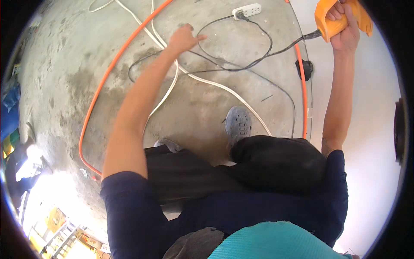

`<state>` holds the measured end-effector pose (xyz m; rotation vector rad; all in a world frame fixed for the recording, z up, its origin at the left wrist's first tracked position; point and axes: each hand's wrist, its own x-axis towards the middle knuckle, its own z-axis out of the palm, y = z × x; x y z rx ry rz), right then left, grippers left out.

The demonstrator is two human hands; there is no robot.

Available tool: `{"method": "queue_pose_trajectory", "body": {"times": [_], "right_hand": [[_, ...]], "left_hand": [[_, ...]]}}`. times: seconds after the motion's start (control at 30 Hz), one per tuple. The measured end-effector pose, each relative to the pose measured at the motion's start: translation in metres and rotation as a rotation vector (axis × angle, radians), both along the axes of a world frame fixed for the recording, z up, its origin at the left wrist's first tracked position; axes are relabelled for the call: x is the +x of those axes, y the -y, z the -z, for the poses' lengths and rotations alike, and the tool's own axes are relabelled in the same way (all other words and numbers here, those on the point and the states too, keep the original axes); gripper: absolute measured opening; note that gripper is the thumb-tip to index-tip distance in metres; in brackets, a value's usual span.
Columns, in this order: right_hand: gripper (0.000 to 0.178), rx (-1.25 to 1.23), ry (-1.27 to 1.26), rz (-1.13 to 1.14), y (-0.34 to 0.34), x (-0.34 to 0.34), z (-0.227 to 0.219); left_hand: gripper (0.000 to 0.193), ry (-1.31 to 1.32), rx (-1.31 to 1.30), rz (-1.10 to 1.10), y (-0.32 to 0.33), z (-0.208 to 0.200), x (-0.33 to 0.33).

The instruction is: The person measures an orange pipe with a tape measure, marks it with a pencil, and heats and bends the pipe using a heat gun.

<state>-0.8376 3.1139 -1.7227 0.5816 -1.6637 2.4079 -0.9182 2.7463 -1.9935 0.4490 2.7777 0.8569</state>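
Note:
At the upper right, my right hand (346, 36) is wrapped round the handle of a yellow-orange power tool (327, 21), held up against the pale wall. Its working end is out of the picture. A thick black cord (311, 35) runs from the tool down to the left. My left hand (183, 41) reaches forward over the concrete floor, thumb stretched out to the right, with nothing seen in it. Beneath and around it lie white cables (161, 41) and a thin black cord (215, 64). A white power strip (247, 11) with a black plug in it lies ahead.
An orange hose (105, 82) curves along the left, and another orange length (302, 90) follows the wall's foot. Beside that sits a small black object (305, 70). My grey shoe (238, 123) stands near the white cables. A bright area with several items lies at the lower left.

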Motion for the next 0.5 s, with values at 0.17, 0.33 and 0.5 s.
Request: {"method": "queue_pose_trajectory", "body": {"times": [0.17, 0.33, 0.5], "right_hand": [[0.018, -0.077, 0.034, -0.089, -0.014, 0.009, 0.0], [0.019, -0.185, 0.127, -0.129, -0.027, 0.018, -0.015], [0.014, -0.062, -0.134, 0.184, -0.019, 0.024, -0.021]], "left_hand": [[0.046, 0.166, -0.283, -0.02, -0.033, 0.029, -0.009], [0.03, -0.046, -0.149, -0.08, -0.031, 0.065, -0.021], [0.03, -0.084, -0.225, 0.046, -0.037, 0.071, -0.012]]}}
